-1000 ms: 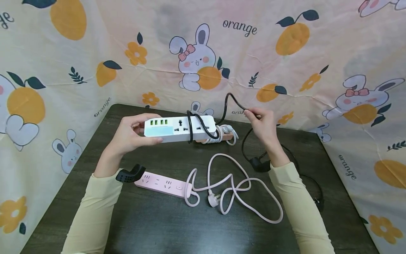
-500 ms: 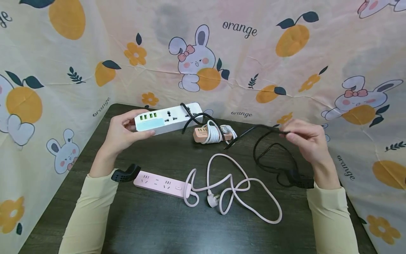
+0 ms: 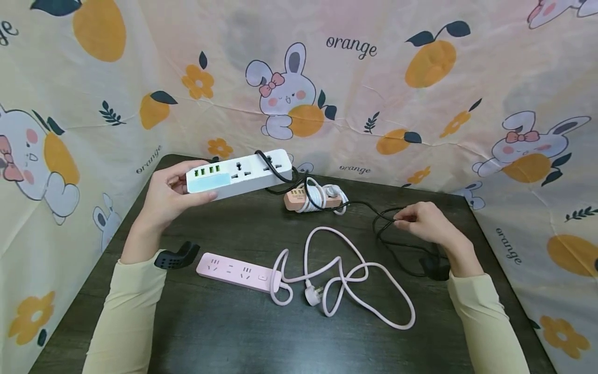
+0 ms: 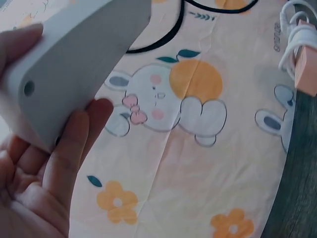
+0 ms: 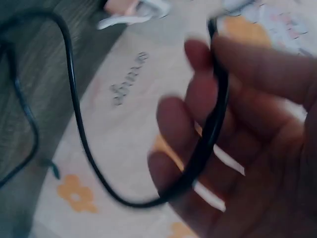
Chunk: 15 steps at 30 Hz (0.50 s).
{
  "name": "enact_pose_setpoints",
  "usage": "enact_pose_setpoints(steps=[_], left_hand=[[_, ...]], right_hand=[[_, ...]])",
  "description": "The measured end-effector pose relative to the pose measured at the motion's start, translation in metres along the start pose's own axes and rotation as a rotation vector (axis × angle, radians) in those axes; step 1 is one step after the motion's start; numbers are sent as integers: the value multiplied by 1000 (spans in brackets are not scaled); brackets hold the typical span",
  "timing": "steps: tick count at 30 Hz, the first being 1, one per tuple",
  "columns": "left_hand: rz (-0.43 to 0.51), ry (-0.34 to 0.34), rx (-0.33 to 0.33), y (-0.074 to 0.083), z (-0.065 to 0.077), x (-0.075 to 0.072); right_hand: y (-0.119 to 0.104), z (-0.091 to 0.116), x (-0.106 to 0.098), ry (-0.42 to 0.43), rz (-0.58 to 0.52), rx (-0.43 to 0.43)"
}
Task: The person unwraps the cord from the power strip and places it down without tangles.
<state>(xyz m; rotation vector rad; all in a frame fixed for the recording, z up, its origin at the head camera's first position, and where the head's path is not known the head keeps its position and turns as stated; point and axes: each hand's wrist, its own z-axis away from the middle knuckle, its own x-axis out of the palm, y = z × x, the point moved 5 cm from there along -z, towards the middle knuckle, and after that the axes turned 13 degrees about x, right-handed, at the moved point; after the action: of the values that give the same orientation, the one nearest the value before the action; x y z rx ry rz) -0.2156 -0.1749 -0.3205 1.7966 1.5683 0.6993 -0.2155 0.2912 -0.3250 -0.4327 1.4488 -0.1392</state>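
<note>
Dark wood table [image 3: 243,343], walled on three sides by cloth [image 3: 374,93] printed with rabbits and oranges. Left hand [image 3: 170,195] fingers grasp a white power strip [image 3: 238,174] lifted above the far left corner; right hand [image 3: 427,223] fingers pinch its black cord [image 3: 397,241]. Three strips in all: between the hands lies a pink power strip [image 3: 238,271] with looped cord, beyond it a small bundled strip [image 3: 313,198]. Bare tabletop lies toward the near edge.

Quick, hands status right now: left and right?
Left hand: grips the white power strip, lifted.
Right hand: pinches its black cord.
</note>
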Motion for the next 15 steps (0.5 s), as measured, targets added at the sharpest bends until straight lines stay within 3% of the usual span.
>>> enact_pose_setpoints(steps=[4,8,12,15], left_hand=[[-47,-97,-5,-2,2,-5],[-110,-163,-38,-8,7,-13],[-149,-199,-74,-17,13,-24],[-168,-213,-108,-27,19,-34]], right_hand=[[20,-5,-9,220,-23,210],[34,-2,-24,471,-101,346],[45,5,-39,636,-177,453],[57,14,-46,685,-254,547]])
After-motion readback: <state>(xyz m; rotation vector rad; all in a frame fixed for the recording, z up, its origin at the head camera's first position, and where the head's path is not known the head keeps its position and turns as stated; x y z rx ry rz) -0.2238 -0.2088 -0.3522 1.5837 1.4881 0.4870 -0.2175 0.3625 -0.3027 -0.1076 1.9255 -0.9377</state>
